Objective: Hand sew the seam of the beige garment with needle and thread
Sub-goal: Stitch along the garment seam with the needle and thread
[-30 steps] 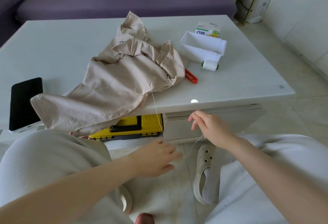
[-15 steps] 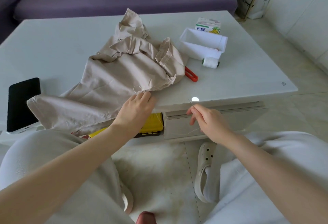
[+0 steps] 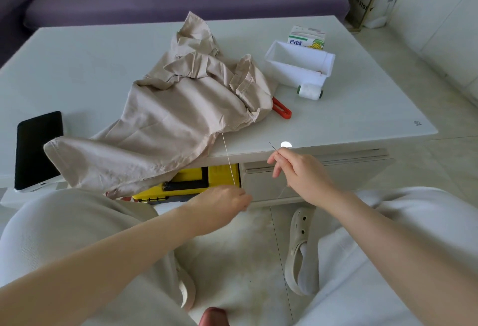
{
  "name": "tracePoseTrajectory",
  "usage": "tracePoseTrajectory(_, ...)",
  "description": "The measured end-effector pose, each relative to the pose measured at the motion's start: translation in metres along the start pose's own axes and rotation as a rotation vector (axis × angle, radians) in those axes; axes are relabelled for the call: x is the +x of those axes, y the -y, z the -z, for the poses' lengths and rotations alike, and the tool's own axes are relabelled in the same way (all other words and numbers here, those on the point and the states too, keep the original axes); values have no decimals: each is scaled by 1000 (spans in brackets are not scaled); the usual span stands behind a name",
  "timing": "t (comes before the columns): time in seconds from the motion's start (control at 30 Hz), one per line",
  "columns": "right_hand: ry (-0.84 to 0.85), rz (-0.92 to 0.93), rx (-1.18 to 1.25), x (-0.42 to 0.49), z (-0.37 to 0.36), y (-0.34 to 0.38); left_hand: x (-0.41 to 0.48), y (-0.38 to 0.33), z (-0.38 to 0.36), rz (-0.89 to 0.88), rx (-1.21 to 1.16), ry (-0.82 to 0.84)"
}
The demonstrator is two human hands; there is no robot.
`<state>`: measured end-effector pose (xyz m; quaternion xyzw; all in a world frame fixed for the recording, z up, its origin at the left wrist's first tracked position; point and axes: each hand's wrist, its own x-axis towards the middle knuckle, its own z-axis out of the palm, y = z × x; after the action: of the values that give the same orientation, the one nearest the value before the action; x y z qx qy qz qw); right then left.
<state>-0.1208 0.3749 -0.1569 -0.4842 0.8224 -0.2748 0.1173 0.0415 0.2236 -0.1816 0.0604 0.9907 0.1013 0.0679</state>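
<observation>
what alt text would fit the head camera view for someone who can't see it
A person's right hand pinches a needle at the edge of a white table, while the left hand holds the thread that runs down from a beige garment lying on it.

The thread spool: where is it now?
In the head view, the spool lies on the table, right of the garment, in front of the white box.

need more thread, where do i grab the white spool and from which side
Pinch the white spool across its wound middle, from above. It lies on its side, end caps left and right, with the white tray close behind; only top and near side are free.
</observation>
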Motion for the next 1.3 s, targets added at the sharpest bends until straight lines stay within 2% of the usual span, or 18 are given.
tracePoseTrajectory(0.23,-12,35,16,10,-2,13,-2,-10,11,172,-471,517)
tracePoseTrajectory(0.33,-24,26,30,15,-4,18,-7,-9,18,201,-594,586)
tracePoseTrajectory(0.4,-22,36,35,19,-5,21,-7,-6,27,218,-645,521)
tracePoseTrajectory(0.43,-27,45,44,20,-6,23,-7,-4,33,227,-627,430)
tracePoseTrajectory(0.47,-40,60,56,22,-6,25,-5,-1,39,237,-567,291)
tracePoseTrajectory(0.53,-81,93,86,25,-5,31,-4,5,51,294,-429,-88)
tracePoseTrajectory(0.6,-111,127,104,30,-2,37,-3,13,64,378,-395,-435)
tracePoseTrajectory(0.67,-111,166,87,36,1,43,-3,25,76,452,-337,-576)
tracePoseTrajectory(0.8,-88,171,66,52,4,45,1,45,83,550,-233,-459)
tracePoseTrajectory(0.9,-66,199,67,65,4,48,0,49,80,495,-308,-492)
tracePoseTrajectory(1.07,6,281,-90,87,1,51,-4,51,77,507,-409,-556)
tracePoseTrajectory(1.3,-12,279,-174,103,11,33,-7,54,84,551,-540,-487)
